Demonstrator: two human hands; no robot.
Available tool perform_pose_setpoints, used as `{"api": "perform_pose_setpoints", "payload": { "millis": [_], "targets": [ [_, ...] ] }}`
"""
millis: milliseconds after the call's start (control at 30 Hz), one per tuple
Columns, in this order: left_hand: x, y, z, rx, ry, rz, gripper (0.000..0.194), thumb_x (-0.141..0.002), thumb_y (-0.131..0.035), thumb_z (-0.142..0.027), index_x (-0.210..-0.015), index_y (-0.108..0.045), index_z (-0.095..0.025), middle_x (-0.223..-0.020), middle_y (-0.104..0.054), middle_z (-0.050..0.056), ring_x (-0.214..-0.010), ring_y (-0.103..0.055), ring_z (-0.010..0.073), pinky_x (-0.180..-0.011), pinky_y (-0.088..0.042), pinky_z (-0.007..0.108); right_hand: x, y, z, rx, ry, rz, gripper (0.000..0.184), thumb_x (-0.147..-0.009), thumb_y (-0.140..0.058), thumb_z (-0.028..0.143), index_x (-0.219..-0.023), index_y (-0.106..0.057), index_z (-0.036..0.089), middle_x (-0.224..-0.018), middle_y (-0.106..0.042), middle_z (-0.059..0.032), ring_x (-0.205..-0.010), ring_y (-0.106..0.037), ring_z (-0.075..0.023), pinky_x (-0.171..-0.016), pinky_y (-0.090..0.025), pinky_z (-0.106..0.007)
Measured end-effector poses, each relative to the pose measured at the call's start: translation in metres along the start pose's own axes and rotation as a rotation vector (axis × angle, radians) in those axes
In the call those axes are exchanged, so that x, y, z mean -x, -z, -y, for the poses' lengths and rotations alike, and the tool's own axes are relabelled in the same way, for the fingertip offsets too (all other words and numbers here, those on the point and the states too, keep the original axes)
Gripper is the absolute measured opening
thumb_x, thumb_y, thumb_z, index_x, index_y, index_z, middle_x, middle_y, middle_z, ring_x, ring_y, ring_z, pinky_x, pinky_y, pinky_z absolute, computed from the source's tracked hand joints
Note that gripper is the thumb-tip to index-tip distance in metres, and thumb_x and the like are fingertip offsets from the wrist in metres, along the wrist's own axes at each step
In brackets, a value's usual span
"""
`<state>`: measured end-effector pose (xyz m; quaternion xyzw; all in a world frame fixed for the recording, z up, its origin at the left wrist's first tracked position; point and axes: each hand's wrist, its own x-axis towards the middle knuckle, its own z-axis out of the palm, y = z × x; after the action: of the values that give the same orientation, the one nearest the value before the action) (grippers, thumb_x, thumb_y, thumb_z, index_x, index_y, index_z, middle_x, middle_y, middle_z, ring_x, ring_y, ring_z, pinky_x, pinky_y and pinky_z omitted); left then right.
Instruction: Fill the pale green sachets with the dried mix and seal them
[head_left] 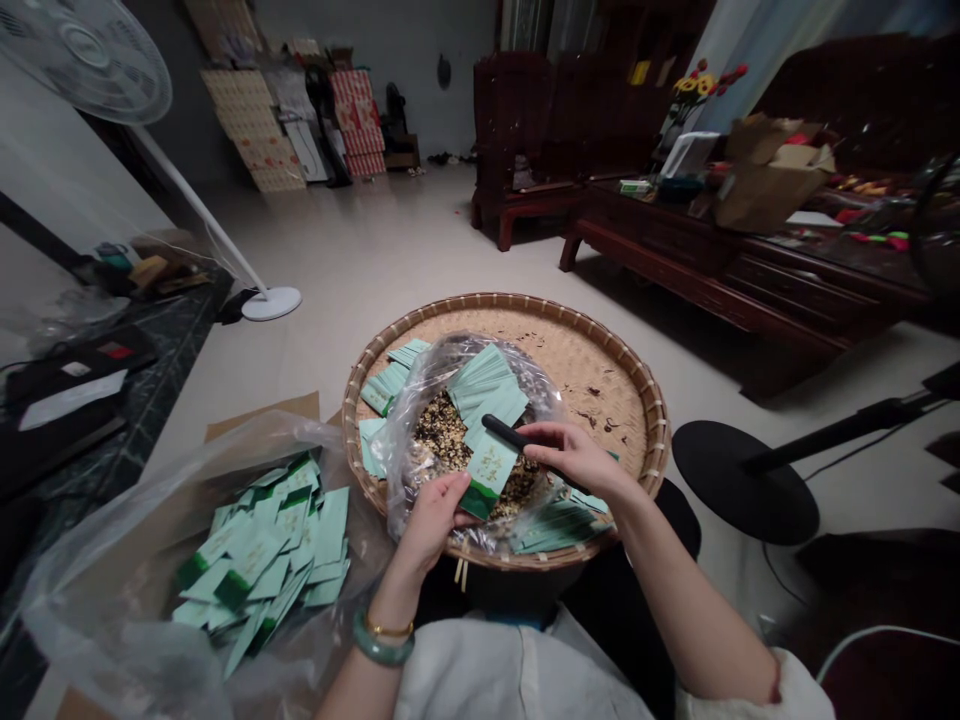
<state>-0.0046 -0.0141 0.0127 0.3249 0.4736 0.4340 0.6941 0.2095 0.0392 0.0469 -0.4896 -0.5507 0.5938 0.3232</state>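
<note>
Wicker tray: clear bag of loose mix | left hand pinches green packet | right hand grips black tool

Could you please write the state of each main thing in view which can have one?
Left hand: closed on green packet
Green packet: held, tilted; sealed or not, unclear
Right hand: closed on black tool
Black tool: held over green packet
Clear bag: open, dried mixture inside
Woven tray: bearing clear bag and other packets
Large plastic bag: open, loose packets inside
White fan: standing; whether running, unclear
Cardboard box: top flaps open
</note>
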Motion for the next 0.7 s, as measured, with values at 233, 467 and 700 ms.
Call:
{"api": "perform_pose_setpoints", "payload": {
  "millis": [233,467,700],
  "targets": [
    [-0.001,0.0,0.001,-0.043,-0.041,0.009,0.043,-0.069,-0.069,-0.052,-0.066,-0.064,-0.01,-0.054,-0.057,0.001,-0.046,-0.048,0.0072,-0.041,-0.035,0.017,0.005,0.011,0.0,-0.153,-0.059,0.063,0.046,-0.066,-0.074,0.04,-0.105,-0.068,0.015,-0.082,-0.067,-0.0032,-0.065,-0.057,-0.0115,-0.058,-0.045,-0.023],
    [-0.003,0.003,-0.002,-0.054,-0.031,-0.006,0.042,-0.066,-0.071,-0.052,-0.066,-0.064,-0.01,-0.057,-0.058,0.0,-0.049,-0.05,0.0077,-0.044,-0.04,0.016,0.004,0.01,0.001,0.03,0.007,0.002,0.044,-0.069,-0.071,0.039,-0.106,-0.068,0.015,-0.093,-0.069,-0.0059,-0.074,-0.06,-0.0152,-0.061,-0.047,-0.025],
    [-0.002,0.001,-0.002,-0.098,-0.017,0.0,0.043,-0.065,-0.07,-0.054,-0.072,-0.068,-0.012,-0.063,-0.064,0.002,-0.056,-0.057,0.0125,-0.054,-0.051,0.025,-0.001,-0.004,-0.007,0.229,0.142,-0.138,0.033,-0.073,-0.066,0.032,-0.102,-0.068,0.016,-0.098,-0.071,-0.0076,-0.088,-0.064,-0.0223,-0.073,-0.05,-0.032]
  ]
}}
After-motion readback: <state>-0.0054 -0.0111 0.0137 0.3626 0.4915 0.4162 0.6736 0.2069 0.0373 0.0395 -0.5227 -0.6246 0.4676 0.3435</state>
